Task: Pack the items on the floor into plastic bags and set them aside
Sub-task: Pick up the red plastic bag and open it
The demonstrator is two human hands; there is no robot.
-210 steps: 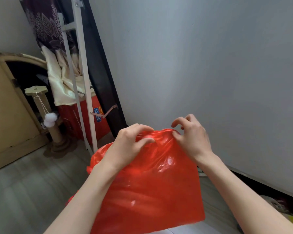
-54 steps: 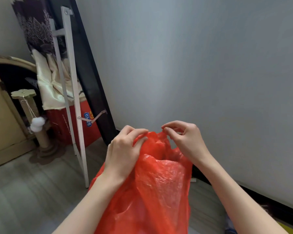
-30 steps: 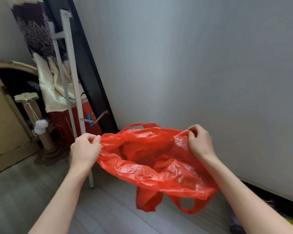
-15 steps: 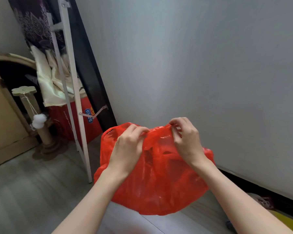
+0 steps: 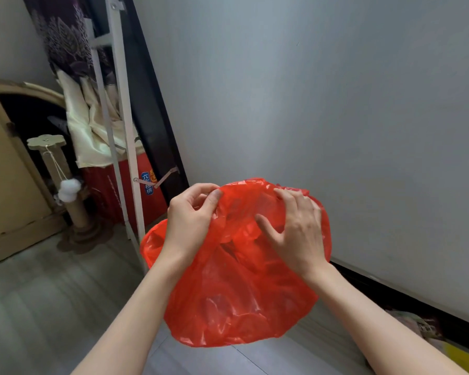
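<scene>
Left hand (image 5: 190, 220) pinched the red bag (image 5: 236, 280); right hand (image 5: 295, 234) lay spread. The thin plastic might have torn or slipped.

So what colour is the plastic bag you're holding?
Bright red, slightly see-through: the plastic bag shows best in the head view.

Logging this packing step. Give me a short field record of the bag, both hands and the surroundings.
bag: crinkled red plastic bag, held up above the grey floor
left hand: pinches the bag's top edge
right hand: fingers spread flat on the bag's top, no grip
bag contents: cannot tell
nearby: white metal frame leaning by the wall; cardboard scratching post with a white pompom
</scene>
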